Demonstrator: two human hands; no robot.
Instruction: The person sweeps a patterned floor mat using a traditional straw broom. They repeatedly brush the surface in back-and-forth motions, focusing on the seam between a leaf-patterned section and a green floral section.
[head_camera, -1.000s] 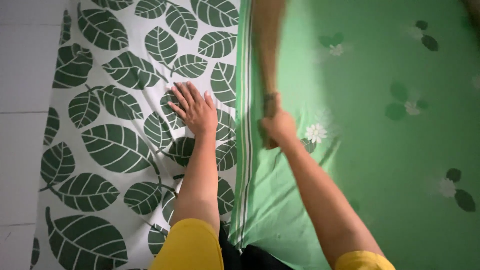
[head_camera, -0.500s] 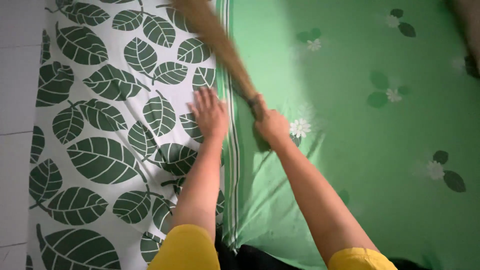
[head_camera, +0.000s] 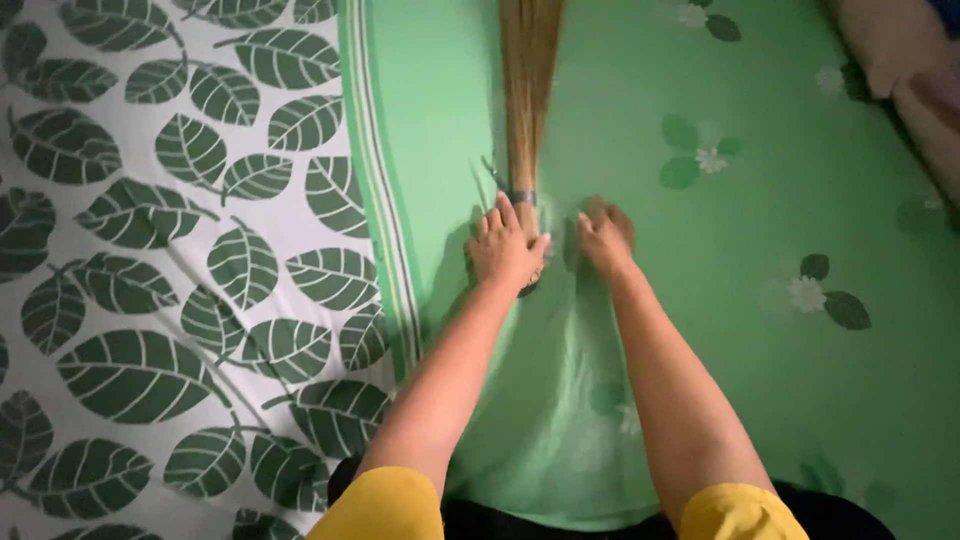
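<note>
Hands (head_camera: 552, 245) on broom (head_camera: 527, 90), green sheet (head_camera: 760, 300)

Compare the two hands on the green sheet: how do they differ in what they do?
The left hand lies over the handle end of the stick broom; whether it grips it is unclear. The right hand touches no broom and presses only on the green sheet. The left hand is nearer the leaf-print sheet. Both are palm down.

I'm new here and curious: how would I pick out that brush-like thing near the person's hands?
Start at the green sheet with white flowers, right of the leaf-print cloth. The broom lies on it, running up from the left hand, the right hand just beside. It is the only straw-brown bundle of thin fibres, bound by a band near the hands.
</note>
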